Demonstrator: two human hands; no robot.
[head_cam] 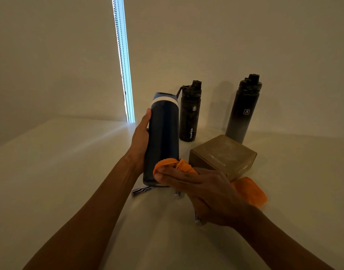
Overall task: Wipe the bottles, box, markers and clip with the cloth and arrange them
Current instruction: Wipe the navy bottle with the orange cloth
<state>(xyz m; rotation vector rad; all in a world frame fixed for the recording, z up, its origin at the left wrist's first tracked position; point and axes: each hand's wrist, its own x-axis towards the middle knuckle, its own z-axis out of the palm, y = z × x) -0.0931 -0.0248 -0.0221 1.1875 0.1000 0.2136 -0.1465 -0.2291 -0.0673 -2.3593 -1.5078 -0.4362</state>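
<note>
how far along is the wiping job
Nothing visibly finished. In hand: left hand grips the blue bottle, right hand holds the orange cloth against its lower side. Left: AquaFlask bottle, black-grey bottle, cardboard box, markers by the blue bottle's base; clip not visible.

Markers (198, 219) partly beneath right hand (204, 193).

Left hand (141, 141) is gripping blue bottle (163, 137) by its side, keeping it near upright. Right hand (202, 190) is holding orange cloth (167, 163) against the bottle's lower part; the rest of the cloth is trailing out behind the hand. Black bottle (189, 114) and grey bottle (241, 112) are standing at the back of the table (70, 162), apart. Box (223, 154) is sitting in front of them, just beside the right hand. Markers (141, 190) are lying near the blue bottle's base, partly hidden
</note>
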